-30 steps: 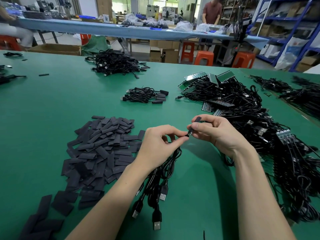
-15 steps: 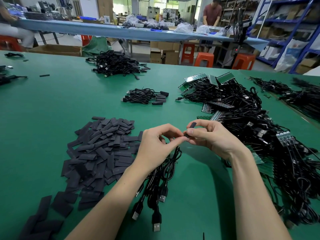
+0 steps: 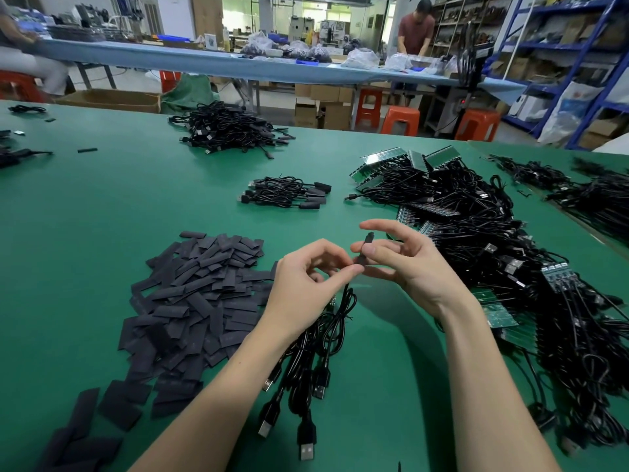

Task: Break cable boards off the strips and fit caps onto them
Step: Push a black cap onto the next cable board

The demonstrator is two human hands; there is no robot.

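My left hand (image 3: 308, 284) pinches the board end of a black cable (image 3: 335, 321) between thumb and forefinger, with several more cables hanging below it and their USB plugs (image 3: 306, 449) lying on the mat. My right hand (image 3: 408, 264) pinches a black cap (image 3: 367, 245) standing upright on that cable end, its forefinger stretched out above. A pile of flat black caps (image 3: 190, 294) lies to the left. A heap of cables on green board strips (image 3: 452, 212) lies to the right.
A small bundle of capped cables (image 3: 286, 194) lies beyond my hands, and a bigger cable pile (image 3: 228, 129) sits further back. More cables (image 3: 599, 192) cover the far right. The green mat (image 3: 102, 206) spreads left. A person works at the blue bench (image 3: 204, 61) behind.
The cap has turned more upright between my hands. My right forefinger has lifted and stretched out, and my right fingers have opened up around the cap.
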